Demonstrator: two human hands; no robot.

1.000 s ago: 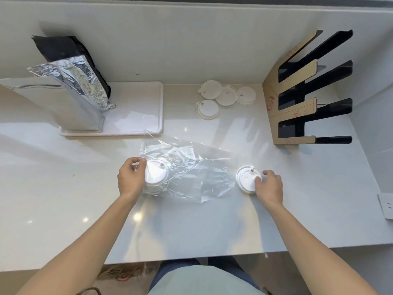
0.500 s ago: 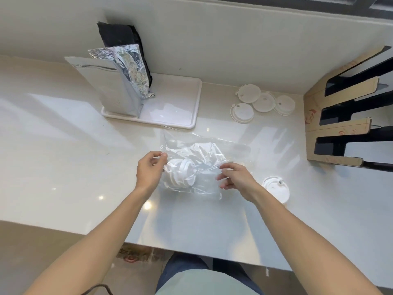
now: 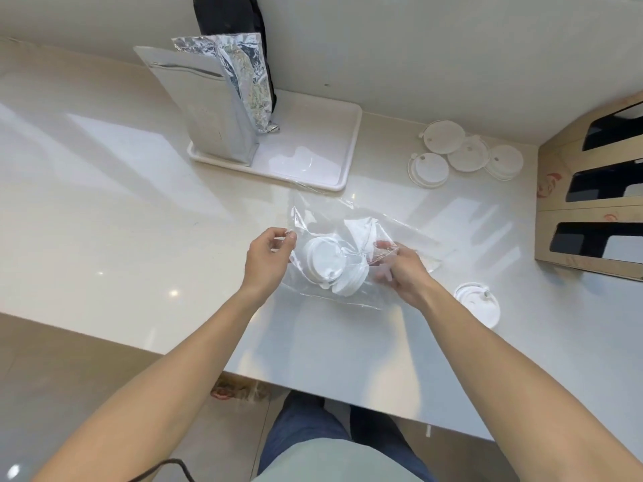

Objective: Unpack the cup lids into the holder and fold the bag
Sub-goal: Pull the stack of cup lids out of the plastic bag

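A clear plastic bag lies on the pale counter with several white cup lids inside it. My left hand pinches the bag's left edge. My right hand grips the bag's right side, with film bunched under the fingers. One loose lid lies on the counter just right of my right hand. Several more lids lie grouped farther back. The slotted cardboard-and-black lid holder stands at the right edge, partly cut off.
A white tray at the back holds an upright silver foil pouch, with a black bag behind it against the wall. The counter's front edge runs diagonally below my forearms.
My right hand left the loose lid on the counter and moved left onto the bag. The lids inside the bag have tipped and shifted. The view has swung left and closer.
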